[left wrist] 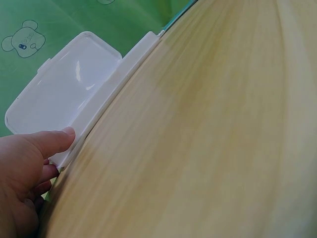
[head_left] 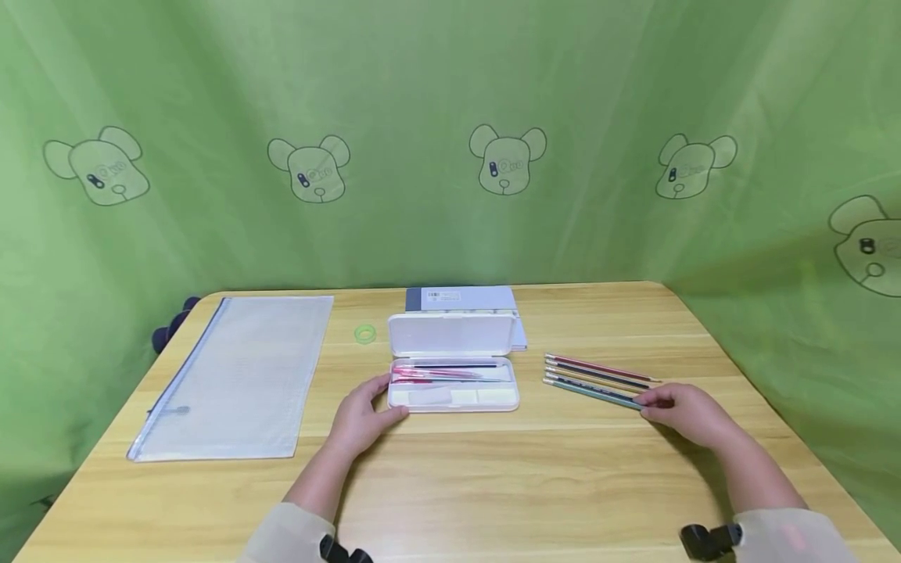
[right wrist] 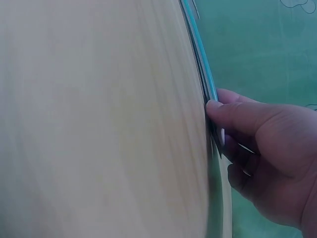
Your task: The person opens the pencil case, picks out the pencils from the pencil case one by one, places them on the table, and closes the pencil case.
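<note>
A white pencil case [head_left: 454, 406] stands with its lid [head_left: 450, 335] raised, holding several pens or pencils and pale blocks. My left hand [head_left: 359, 418] grips its front left corner, thumb along the front edge; the left wrist view shows the thumb [left wrist: 55, 143] against the case's side. At the right, several pencils [head_left: 598, 373] lie side by side at a slant, dark red, dark and yellowish. My right hand [head_left: 690, 413] pinches the end of the nearest one, a teal pencil [head_left: 591, 391]. Thumb and fingers meet around that end in the right wrist view.
Left of the case lies a translucent zip folder [head_left: 235, 375]. A green tape ring [head_left: 365, 334] sits between folder and case. Behind the raised lid is a pale notebook [head_left: 468, 298]. Green curtain [head_left: 422, 242] hangs around the wooden table [head_left: 535, 485].
</note>
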The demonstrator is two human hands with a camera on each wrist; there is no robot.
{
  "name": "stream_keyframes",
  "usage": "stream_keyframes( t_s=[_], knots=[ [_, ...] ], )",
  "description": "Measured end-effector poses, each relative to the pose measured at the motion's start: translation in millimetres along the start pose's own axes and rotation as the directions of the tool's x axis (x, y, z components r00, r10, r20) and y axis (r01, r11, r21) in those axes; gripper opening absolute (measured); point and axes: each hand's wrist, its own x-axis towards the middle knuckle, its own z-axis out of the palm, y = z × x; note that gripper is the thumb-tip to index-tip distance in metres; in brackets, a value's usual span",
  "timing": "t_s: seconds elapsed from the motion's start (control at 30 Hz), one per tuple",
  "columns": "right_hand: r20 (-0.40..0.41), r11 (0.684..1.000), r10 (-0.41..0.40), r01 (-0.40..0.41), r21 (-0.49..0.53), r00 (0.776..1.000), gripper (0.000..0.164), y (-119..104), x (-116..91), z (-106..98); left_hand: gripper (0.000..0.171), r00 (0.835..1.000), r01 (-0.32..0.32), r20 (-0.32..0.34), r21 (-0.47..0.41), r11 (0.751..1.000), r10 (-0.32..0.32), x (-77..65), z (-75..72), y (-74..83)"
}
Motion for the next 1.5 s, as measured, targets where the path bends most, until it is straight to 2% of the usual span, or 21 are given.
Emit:
stream_keyframes(
  t_s=[0.47, 0.7, 0.93, 1.27, 1.5],
  knots=[
    [0.003, 1.0, -0.01, 0.01, -0.006, 1.0, 0.021, -1, 1, 2, 0.063, 1.0, 0.0, -0.006, 0.01, 1.0, 0.0, -0.1, 0.9, -1.9],
    [-0.018, 1.0, 0.005, -0.005, -0.002, 1.0, 0.028, -10, 1, 0, 0.063, 1.0, -0.002, -0.01, 0.007, 1.0, 0.002, 0.6, 0.7, -2.2],
    [-0.048, 0.998, 0.012, -0.01, 0.056, 0.999, 0.035, -30, 7, 3, 0.063, 1.0, 0.007, -0.009, 0.011, 1.0, -0.007, 1.8, 0.0, -2.7],
    [-0.083, 0.986, -0.054, 0.066, 0.151, 0.995, 0.032, -70, 30, 15, 0.063, 1.0, 0.008, -0.012, 0.012, 1.0, -0.007, 2.3, -0.5, -2.7],
    [-0.07, 0.968, -0.114, 0.127, 0.216, 0.991, 0.028, -103, 51, 30, 0.063, 1.0, -0.006, -0.017, 0.024, 1.0, 0.006, 4.3, -0.4, -2.7]
  ],
)
